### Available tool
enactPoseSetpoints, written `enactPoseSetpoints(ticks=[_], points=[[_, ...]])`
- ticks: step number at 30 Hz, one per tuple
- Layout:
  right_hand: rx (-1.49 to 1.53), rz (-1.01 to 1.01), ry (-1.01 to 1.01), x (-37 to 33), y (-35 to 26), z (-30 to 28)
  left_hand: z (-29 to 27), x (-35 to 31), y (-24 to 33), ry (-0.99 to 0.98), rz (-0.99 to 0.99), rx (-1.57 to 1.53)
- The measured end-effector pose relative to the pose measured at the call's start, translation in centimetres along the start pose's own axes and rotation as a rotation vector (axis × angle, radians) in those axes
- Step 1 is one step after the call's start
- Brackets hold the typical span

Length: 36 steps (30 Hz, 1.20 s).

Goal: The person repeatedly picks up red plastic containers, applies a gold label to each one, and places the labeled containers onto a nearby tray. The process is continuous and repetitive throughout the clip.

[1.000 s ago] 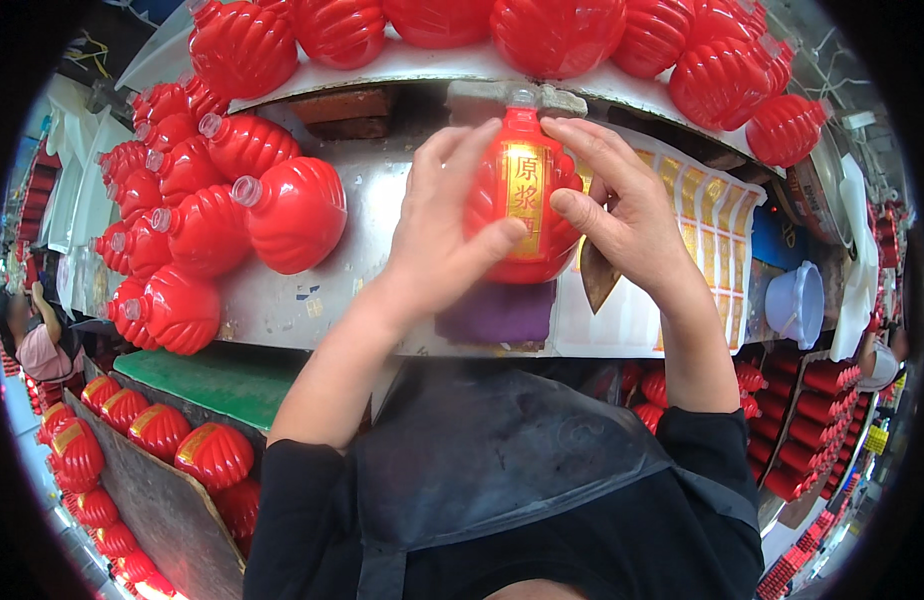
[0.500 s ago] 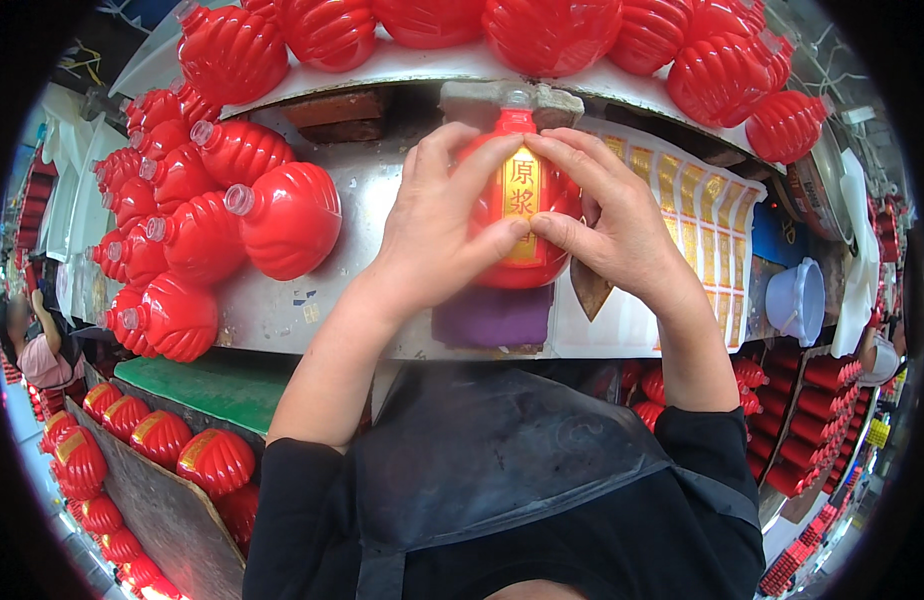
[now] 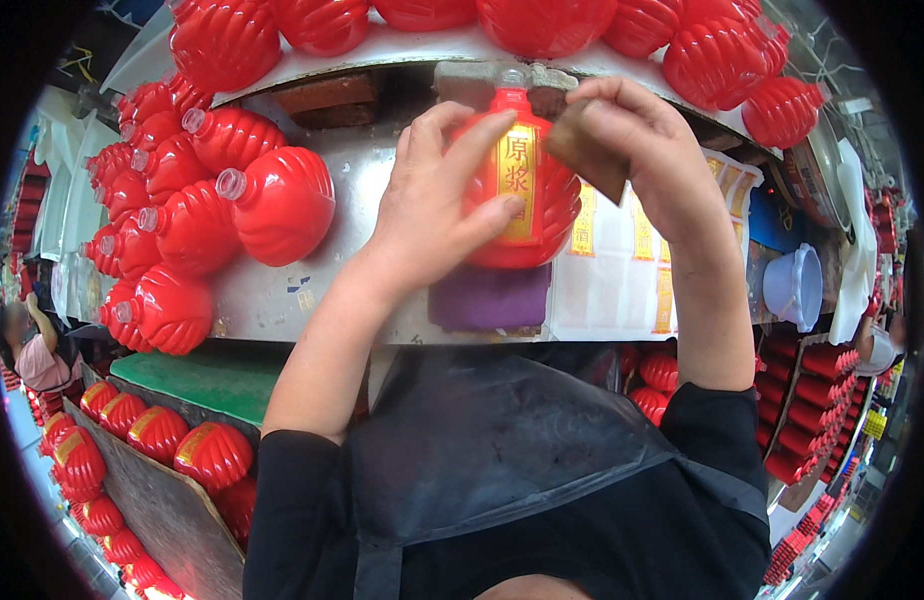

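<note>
A red ribbed plastic bottle (image 3: 557, 222) lies on its side on the table, its clear neck pointing away from me against a pale block. A gold-and-red label (image 3: 516, 205) runs lengthwise along its upper face. My left hand (image 3: 422, 205) grips the bottle's left side, with thumb and forefinger against the label's edge. Between the fingers of my right hand (image 3: 657, 150) is a flat brown scraper (image 3: 592, 160), blurred by motion, held just right of the label. Under the bottle's near end spreads a purple cloth (image 3: 489, 298).
White sheets of gold labels (image 3: 602, 298) lie at the right, beside a pale blue basin (image 3: 793, 288). Unlabelled red bottles (image 3: 287, 205) crowd the left; more bottles (image 3: 547, 22) line the back shelf. A green mat (image 3: 207, 385) and labelled bottles (image 3: 214, 457) are lower left.
My right hand has lifted off the label and moved up and right, the brown scraper now raised in its fingers. My left hand stays on the bottle.
</note>
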State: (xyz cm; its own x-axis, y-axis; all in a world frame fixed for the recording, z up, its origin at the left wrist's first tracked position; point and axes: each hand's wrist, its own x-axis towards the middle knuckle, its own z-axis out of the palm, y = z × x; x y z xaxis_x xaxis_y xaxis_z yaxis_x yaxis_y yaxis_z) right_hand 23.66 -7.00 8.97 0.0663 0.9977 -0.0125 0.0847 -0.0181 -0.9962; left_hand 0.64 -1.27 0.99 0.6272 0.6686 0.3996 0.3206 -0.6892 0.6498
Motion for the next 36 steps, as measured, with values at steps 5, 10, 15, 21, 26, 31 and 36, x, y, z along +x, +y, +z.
enactPoseSetpoints(ticks=[5, 10, 15, 21, 26, 31, 36], points=[[-0.776, -0.576, -0.022, -0.1, 0.4, 2.3, 0.6, -0.4, -0.1, 0.085, -0.013, -0.066], [-1.06, -0.914, 0.043, -1.9, 1.1, 2.5, 1.7, -1.6, -0.5, 0.197, -0.042, -0.22], [-1.024, -1.072, -0.306, -6.6, 2.8, 4.4, 3.0, -2.4, -0.6, 0.3, -0.095, -0.423], [-0.913, -0.961, 0.041, -6.1, 3.4, 2.7, 3.7, -3.0, 0.1, 0.331, -0.13, -0.347], [-0.928, -0.983, -0.102, -7.8, 4.6, 3.4, 3.7, -3.5, 0.2, 0.324, -0.131, -0.332], [-0.564, -0.507, 0.118, -8.7, 4.1, 2.5, 3.9, -4.0, 0.7, 0.303, -0.138, -0.265], [-0.569, -0.177, 0.273, -6.8, 4.0, 2.5, 3.7, -4.1, 0.9, 0.286, -0.196, -0.343]])
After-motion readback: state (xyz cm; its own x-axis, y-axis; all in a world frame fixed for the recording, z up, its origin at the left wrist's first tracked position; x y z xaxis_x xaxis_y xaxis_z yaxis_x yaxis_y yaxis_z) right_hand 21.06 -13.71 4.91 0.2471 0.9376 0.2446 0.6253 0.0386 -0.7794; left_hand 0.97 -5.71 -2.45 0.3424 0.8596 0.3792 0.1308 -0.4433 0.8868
